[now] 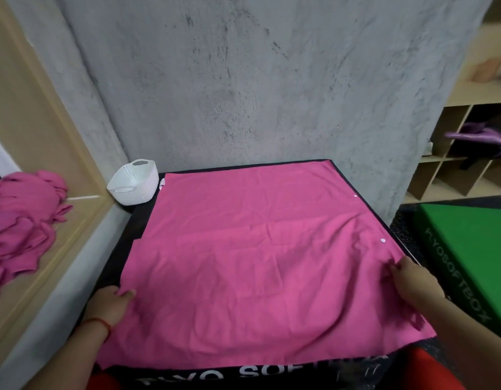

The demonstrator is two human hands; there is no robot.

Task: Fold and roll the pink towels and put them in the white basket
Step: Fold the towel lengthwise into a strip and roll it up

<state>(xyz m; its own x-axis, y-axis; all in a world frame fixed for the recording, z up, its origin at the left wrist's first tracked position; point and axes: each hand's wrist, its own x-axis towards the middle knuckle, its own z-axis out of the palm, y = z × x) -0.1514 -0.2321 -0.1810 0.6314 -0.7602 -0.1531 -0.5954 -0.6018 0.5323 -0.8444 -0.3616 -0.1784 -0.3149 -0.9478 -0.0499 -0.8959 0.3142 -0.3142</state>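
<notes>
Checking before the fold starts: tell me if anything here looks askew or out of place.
The white basket leans tilted at the far left corner, half off the black box. The spread pink towel lies slightly skewed and wrinkled near the right hand. The left hand grips its other edge.

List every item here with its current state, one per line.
Towel: spread flat on the black box, unfolded, slightly wrinkled.
Basket: upright, looks empty.
Towel pile: heaped loosely on the left ledge.
Left hand: gripping the towel's left edge.
Right hand: pinching the towel's right edge.
</notes>
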